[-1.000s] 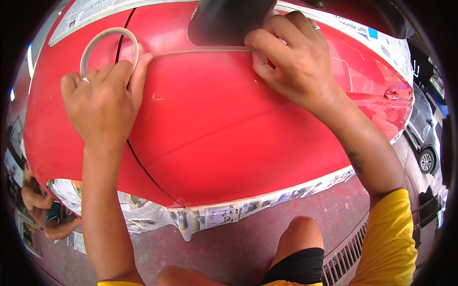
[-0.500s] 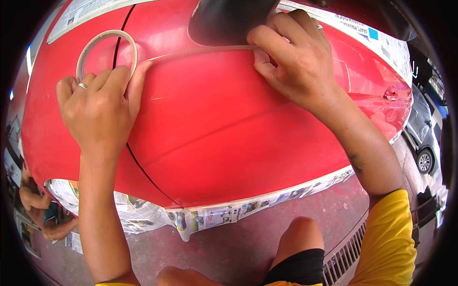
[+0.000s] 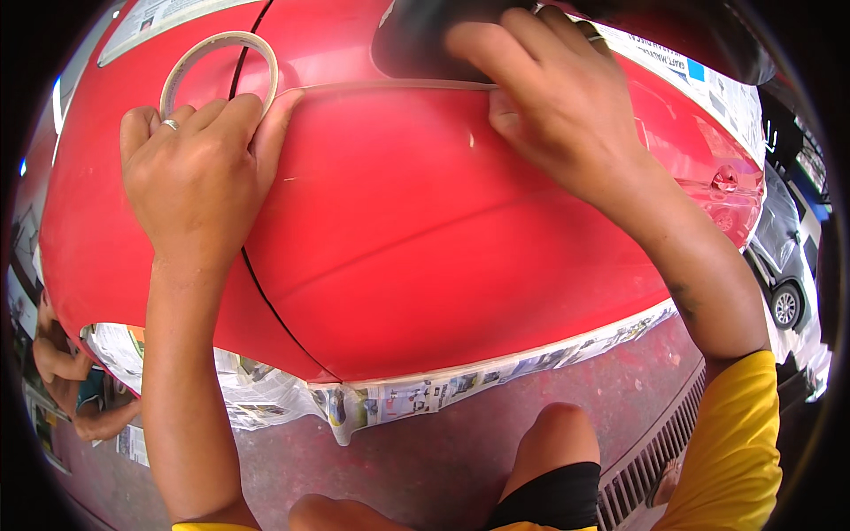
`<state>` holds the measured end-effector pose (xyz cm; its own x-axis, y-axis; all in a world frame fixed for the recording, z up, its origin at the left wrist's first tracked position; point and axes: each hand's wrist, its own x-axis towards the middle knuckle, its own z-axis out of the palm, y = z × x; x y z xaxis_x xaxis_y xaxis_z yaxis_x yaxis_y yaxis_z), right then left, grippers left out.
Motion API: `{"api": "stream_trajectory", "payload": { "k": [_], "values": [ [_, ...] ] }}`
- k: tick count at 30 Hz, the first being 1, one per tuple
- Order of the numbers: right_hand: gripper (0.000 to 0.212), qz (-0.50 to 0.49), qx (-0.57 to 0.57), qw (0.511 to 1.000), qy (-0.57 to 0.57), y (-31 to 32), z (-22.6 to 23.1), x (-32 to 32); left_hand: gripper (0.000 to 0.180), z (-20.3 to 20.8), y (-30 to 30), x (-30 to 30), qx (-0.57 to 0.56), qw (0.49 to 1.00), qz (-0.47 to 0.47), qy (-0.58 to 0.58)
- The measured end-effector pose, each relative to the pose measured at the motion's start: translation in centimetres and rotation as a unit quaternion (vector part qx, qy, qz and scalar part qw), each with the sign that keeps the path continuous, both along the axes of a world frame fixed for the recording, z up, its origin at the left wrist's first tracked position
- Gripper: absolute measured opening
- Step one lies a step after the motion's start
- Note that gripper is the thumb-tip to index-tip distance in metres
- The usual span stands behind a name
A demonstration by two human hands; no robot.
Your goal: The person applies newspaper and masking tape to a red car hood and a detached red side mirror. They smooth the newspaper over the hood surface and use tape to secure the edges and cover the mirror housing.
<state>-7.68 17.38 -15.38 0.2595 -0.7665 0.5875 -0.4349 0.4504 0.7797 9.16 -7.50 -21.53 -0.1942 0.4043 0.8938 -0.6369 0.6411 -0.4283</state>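
My left hand (image 3: 199, 173) is closed on a roll of masking tape (image 3: 276, 73), its ring standing up behind my knuckles. From my left thumb a pale strip of masking tape (image 3: 390, 85) runs right along the upper edge of a red car door (image 3: 398, 195), ending by my right thumb. My right hand (image 3: 553, 93) is over the strip's right end, just beneath the dark side mirror (image 3: 416, 44). Its index finger is lifted off the thumb and smeared by motion, so its hold on the tape is unclear.
Masking newspaper (image 3: 425, 398) hangs along the door's lower edge. More newspaper (image 3: 655, 62) covers the window area. A floor grate (image 3: 655, 451) is by my right knee. At far left crouches another person (image 3: 66, 363); a grey car (image 3: 784, 265) stands at right.
The view has shifted slightly, and the car sits further right in it. My right index finger has lifted away from the thumb. The left hand keeps its hold on the tape roll.
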Motion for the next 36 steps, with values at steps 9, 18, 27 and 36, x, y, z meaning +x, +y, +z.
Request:
{"api": "stream_trajectory", "payload": {
  "k": [9, 18, 27, 36],
  "values": [
    [0.054, 0.220, -0.069, 0.973, -0.026, -1.0, -0.3, -5.3, 0.047, 0.2, 0.0, -0.1, -0.006, 1.000, -0.010, -0.009],
    [0.045, 0.110, 0.067, 0.987, -0.101, -0.8, -0.1, -1.1, 0.048, 0.7, 0.0, 0.5, 0.005, 1.000, -0.001, -0.029],
    [0.053, 0.268, -0.069, 0.960, -0.051, -3.6, -0.4, -3.5, 0.054, 1.4, 0.4, 0.4, 0.045, 0.998, 0.009, -0.052],
    [0.045, 0.161, 0.020, 0.975, -0.149, -3.0, -0.7, -0.6, 0.054, 2.1, 0.5, 0.3, 0.057, 0.997, 0.019, -0.055]
  ]
}}
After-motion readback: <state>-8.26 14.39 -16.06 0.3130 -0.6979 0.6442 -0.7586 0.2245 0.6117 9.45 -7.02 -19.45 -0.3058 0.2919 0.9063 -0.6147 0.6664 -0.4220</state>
